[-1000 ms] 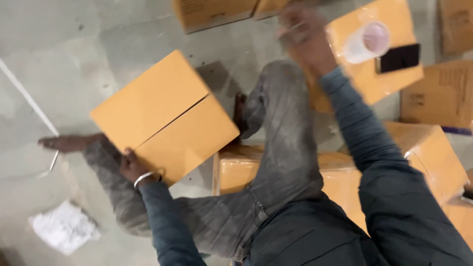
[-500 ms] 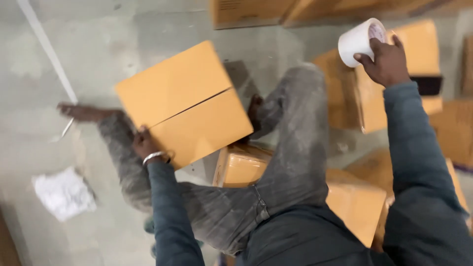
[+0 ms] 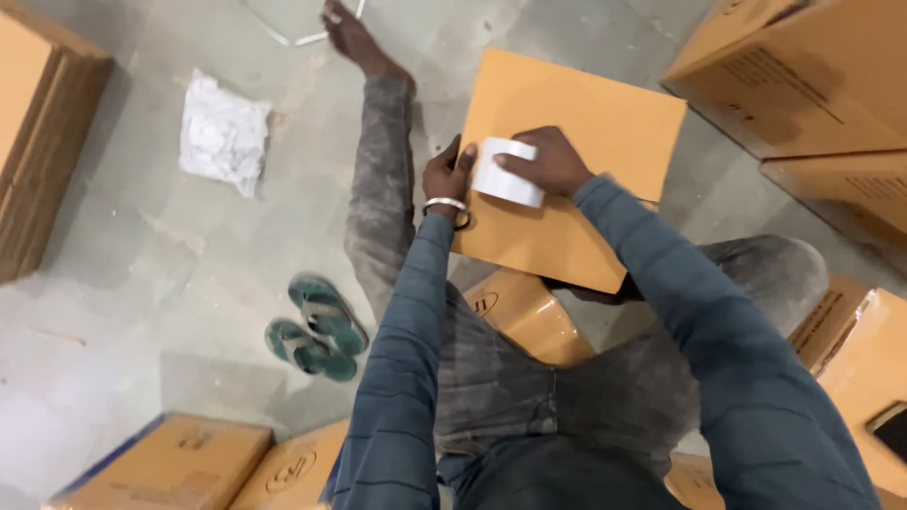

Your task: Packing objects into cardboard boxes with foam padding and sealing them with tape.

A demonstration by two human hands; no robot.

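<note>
**Cardboard box and tape roll, held over the lap**

A flat orange-brown cardboard box was held tilted above the lap and the grey trousers of the seated person, over a concrete floor. Its near left edge was gripped by the left hand, with the thumb laid on the top face and the other fingers curled beneath, out of view. A metal bangle was worn at that wrist.

A white roll of tape was pressed against the box top, just beside the left thumb. It was grasped by the right hand, fingers closed over its upper side.

Also recorded:
- One bare foot, stretched out on the floor beyond the box.
- A crumpled white sheet, lying on the floor left of the outstretched leg.
- A pair of green sandals, set side by side near the left knee.
- Large cartons, stacked at the upper right, well apart from the hands.
- A smaller box, seen under the held box, between the legs.
- Further boxes along the lower edge.
</note>
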